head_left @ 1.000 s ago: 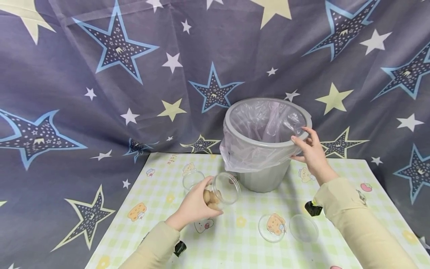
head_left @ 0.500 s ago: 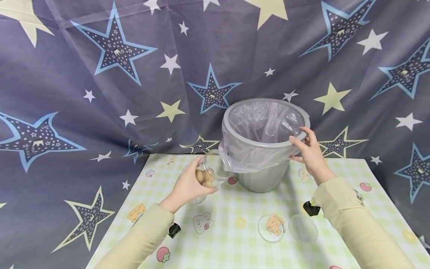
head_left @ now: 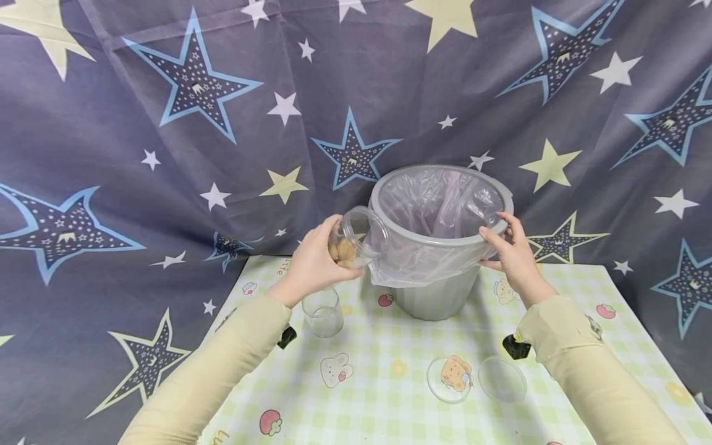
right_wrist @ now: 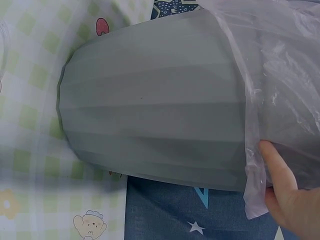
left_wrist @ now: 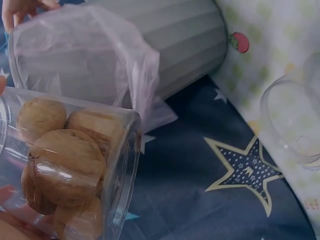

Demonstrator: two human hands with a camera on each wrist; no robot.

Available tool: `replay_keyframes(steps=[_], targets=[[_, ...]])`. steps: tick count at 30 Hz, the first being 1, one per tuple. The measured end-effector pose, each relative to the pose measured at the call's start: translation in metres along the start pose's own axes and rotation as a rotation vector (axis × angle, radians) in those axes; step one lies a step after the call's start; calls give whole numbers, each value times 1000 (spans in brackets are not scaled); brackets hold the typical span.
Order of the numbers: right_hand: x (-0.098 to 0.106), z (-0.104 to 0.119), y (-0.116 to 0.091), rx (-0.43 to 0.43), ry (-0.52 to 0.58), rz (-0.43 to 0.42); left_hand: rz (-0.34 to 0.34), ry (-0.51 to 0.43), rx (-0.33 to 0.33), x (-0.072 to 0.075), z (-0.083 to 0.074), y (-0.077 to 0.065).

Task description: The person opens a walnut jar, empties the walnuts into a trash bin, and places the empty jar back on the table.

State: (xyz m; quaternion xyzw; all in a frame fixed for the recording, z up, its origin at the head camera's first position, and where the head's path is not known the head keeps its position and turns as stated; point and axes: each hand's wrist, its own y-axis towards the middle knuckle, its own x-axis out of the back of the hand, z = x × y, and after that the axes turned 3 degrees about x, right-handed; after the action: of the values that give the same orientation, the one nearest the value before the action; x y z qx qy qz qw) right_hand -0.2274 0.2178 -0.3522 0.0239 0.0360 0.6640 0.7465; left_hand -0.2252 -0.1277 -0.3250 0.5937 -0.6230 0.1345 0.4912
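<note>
My left hand (head_left: 314, 259) grips a clear plastic jar (head_left: 358, 221), tilted so its open mouth faces right, beside the rim of a grey trash can (head_left: 436, 303). Several round brown pieces resembling walnuts (left_wrist: 67, 167) lie at the jar's bottom end, shown close up in the left wrist view. A translucent pinkish trash bag (head_left: 419, 266) lines the can and is folded over its rim. My right hand (head_left: 517, 256) holds that rim on the right side, thumb and fingers over it. In the right wrist view, fingers (right_wrist: 280, 172) press against the bag's folded edge.
A second clear jar (head_left: 324, 318) stands on the checked tablecloth (head_left: 389, 408), below my left hand. Two clear round lids, one left (head_left: 436, 390) and one right (head_left: 502, 379), lie flat in front of the can. A star-patterned curtain (head_left: 222, 167) hangs behind the table.
My left hand has lifted the jar up and away from the tabletop, to the can's left rim, uncovering the second jar. My right hand has stayed at the rim.
</note>
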Motion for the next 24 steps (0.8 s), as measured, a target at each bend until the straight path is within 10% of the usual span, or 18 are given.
replay_keyframes(steps=[14,24], targets=[[4,-3,0,-2,0,-4,45,140,36,11,-15,48],[3,-3,2,3,-11,5,41,392,-79,10,-24,74]])
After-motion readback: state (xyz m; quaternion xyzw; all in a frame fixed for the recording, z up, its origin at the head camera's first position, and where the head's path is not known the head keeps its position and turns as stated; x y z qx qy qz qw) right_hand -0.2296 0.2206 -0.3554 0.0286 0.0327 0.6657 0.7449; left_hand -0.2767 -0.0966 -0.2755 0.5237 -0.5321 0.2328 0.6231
